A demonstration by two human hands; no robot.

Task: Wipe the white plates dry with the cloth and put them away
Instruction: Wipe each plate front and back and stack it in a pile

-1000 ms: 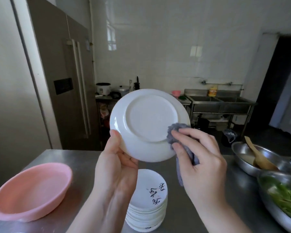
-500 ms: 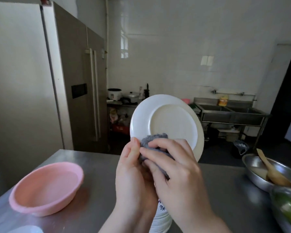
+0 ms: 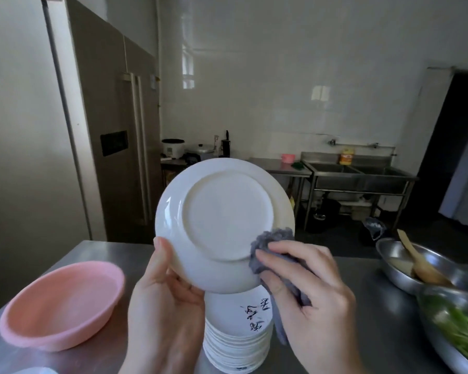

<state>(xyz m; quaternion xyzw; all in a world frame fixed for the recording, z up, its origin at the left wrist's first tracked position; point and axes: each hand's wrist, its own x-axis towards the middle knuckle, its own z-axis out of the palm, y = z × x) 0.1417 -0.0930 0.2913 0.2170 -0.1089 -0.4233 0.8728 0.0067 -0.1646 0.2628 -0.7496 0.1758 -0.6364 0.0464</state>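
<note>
Illegible black handwriting on stacked plates [image 3: 235,317]

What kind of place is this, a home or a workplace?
Most likely a commercial or canteen kitchen. The steel double sink on legs by the tiled wall, the steel table and the tall stack of plates suggest it.

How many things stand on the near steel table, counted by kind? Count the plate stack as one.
Pink basin: 1
Stack of white plates: 1
Steel bowls: 2
Wooden spoon: 1
Total: 5
</note>
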